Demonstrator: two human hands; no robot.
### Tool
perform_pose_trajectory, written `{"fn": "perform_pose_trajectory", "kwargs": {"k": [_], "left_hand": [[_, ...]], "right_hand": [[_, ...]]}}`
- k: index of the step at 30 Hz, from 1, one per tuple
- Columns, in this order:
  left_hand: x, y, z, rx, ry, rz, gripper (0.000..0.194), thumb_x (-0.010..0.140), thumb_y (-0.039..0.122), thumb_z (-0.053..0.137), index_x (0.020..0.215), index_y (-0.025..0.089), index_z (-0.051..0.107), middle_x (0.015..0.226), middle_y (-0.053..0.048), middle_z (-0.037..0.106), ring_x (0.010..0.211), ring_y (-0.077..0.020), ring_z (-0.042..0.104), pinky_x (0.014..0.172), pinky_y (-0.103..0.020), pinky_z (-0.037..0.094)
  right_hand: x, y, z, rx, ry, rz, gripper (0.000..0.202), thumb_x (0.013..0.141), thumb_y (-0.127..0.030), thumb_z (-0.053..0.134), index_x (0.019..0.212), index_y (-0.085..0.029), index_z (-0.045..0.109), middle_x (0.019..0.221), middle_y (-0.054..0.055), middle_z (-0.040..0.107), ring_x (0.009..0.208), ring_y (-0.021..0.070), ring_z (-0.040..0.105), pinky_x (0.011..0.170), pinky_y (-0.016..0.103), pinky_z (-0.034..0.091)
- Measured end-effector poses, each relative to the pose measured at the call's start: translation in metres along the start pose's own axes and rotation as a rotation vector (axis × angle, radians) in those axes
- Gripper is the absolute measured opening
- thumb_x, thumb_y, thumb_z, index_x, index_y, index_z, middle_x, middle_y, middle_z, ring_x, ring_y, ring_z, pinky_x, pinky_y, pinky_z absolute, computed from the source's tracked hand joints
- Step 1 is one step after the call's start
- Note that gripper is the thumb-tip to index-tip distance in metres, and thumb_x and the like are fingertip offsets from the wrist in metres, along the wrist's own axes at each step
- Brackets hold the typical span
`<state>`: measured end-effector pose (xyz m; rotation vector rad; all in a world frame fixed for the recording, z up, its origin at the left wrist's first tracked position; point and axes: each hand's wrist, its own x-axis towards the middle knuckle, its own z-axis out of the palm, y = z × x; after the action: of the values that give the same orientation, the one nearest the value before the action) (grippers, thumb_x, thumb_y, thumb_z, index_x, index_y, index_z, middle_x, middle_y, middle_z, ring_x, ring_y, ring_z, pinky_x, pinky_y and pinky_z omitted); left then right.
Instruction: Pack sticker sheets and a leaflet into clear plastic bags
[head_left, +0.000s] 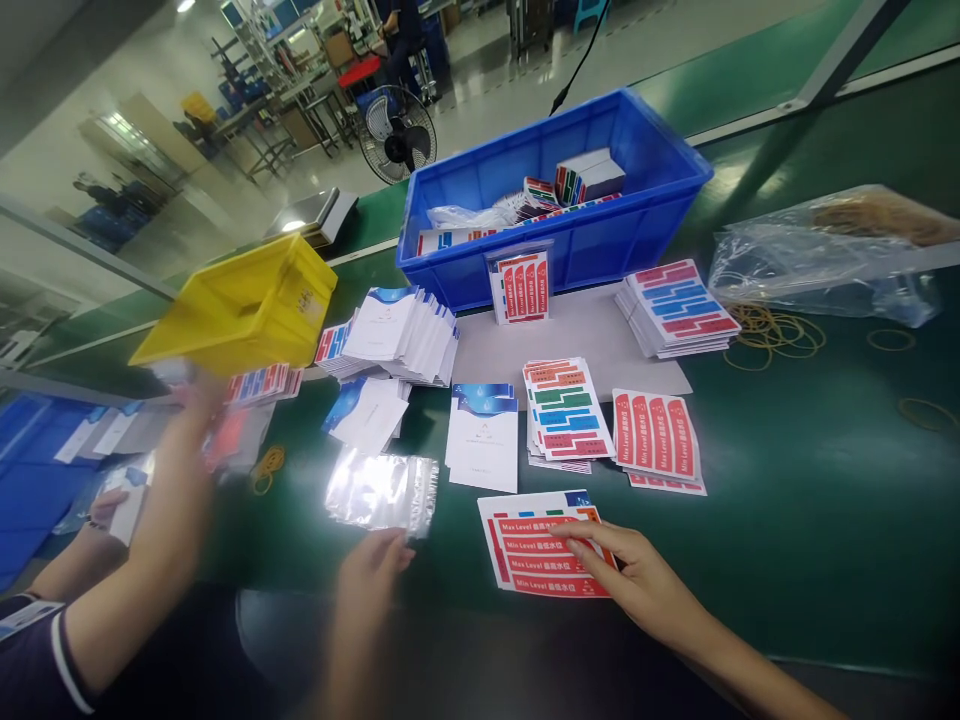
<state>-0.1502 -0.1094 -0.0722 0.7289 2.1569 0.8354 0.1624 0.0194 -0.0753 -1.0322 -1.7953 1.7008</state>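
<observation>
My right hand (626, 570) grips a small set of sheets, with a red label sheet (536, 565) reading Max Level and Min Level on top. A multicoloured sheet edge and a blue-and-white corner show behind it. My left hand (375, 565), partly blurred, pinches the near edge of a clear zip bag (382, 490) on a flat pile of such bags. Beyond lie white booklets with blue tops (484, 440), a stack of multicoloured label sheets (566, 410) and a stack of red label sheets (656, 435).
A blue bin (555, 240) holds more sheets, with a filled clear bag (521, 285) leaning against it. More booklets (397, 335), a yellow bin (247, 310), rubber bands (772, 335) and a plastic bag (817, 255) surround the work area. A co-worker's blurred arm (169, 530) reaches in at left.
</observation>
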Motion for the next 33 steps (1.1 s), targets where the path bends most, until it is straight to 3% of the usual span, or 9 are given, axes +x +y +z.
{"fn": "perform_pose_trajectory", "kwargs": {"k": [6,13,17,22,25,28,33], "left_hand": [[-0.015,0.026,0.015,0.023,-0.052,0.073,0.034,0.08,0.049,0.059,0.081,0.016,0.061,0.066,-0.002,0.065,0.064,-0.0189,0.065,0.064,-0.03,0.052],[-0.05,0.082,0.077,0.09,-0.351,0.366,0.024,0.088,0.035,0.049,0.071,0.018,0.049,0.068,0.0,0.053,0.062,-0.0124,0.05,0.056,-0.023,0.041],[-0.061,0.096,0.099,0.182,-0.435,0.495,0.022,0.088,0.025,0.046,0.067,0.018,0.046,0.069,0.0,0.051,0.063,-0.0125,0.049,0.057,-0.023,0.038],[-0.061,0.097,0.106,0.226,-0.38,0.549,0.023,0.089,0.024,0.045,0.066,0.019,0.047,0.068,0.0,0.05,0.062,-0.0123,0.05,0.056,-0.024,0.04],[-0.062,0.093,0.106,0.231,-0.317,0.58,0.013,0.089,0.021,0.045,0.082,0.018,0.056,0.078,-0.003,0.057,0.069,-0.0133,0.056,0.062,-0.024,0.046],[-0.062,0.088,0.104,0.297,-0.303,0.65,0.018,0.089,0.017,0.045,0.097,0.02,0.061,0.088,-0.004,0.063,0.078,-0.0144,0.06,0.069,-0.026,0.049],[-0.063,0.079,0.106,0.423,-0.174,0.779,0.016,0.088,0.014,0.047,0.085,0.02,0.062,0.078,-0.003,0.064,0.072,-0.014,0.059,0.064,-0.025,0.047]], "right_hand": [[0.002,-0.001,0.007,-0.043,-0.049,0.013,0.033,0.094,-0.042,0.047,0.111,-0.023,0.068,0.11,0.009,0.068,0.1,0.0251,0.064,0.085,0.033,0.053],[0.004,-0.02,0.023,-0.105,-0.091,-0.11,0.026,0.089,-0.03,0.054,0.11,-0.024,0.068,0.104,0.005,0.071,0.094,0.0215,0.066,0.085,0.029,0.05],[0.005,-0.019,0.025,-0.149,-0.069,-0.121,0.022,0.087,-0.02,0.05,0.097,-0.021,0.07,0.091,0.003,0.072,0.083,0.0182,0.065,0.076,0.026,0.049],[0.004,-0.014,0.025,-0.183,-0.049,-0.079,0.021,0.084,-0.013,0.047,0.076,-0.019,0.065,0.074,0.0,0.067,0.071,0.0153,0.061,0.067,0.024,0.045],[0.003,-0.014,0.027,-0.2,-0.018,-0.087,0.019,0.083,-0.015,0.047,0.071,-0.019,0.062,0.072,0.0,0.066,0.068,0.0147,0.06,0.063,0.023,0.044],[0.001,-0.016,0.031,-0.231,-0.016,-0.081,0.022,0.086,-0.019,0.045,0.072,-0.02,0.061,0.074,0.001,0.065,0.067,0.0144,0.059,0.061,0.023,0.043],[0.001,-0.015,0.034,-0.257,-0.061,-0.08,0.027,0.089,-0.021,0.042,0.066,-0.02,0.056,0.067,0.001,0.062,0.061,0.0136,0.056,0.057,0.023,0.042]]}}
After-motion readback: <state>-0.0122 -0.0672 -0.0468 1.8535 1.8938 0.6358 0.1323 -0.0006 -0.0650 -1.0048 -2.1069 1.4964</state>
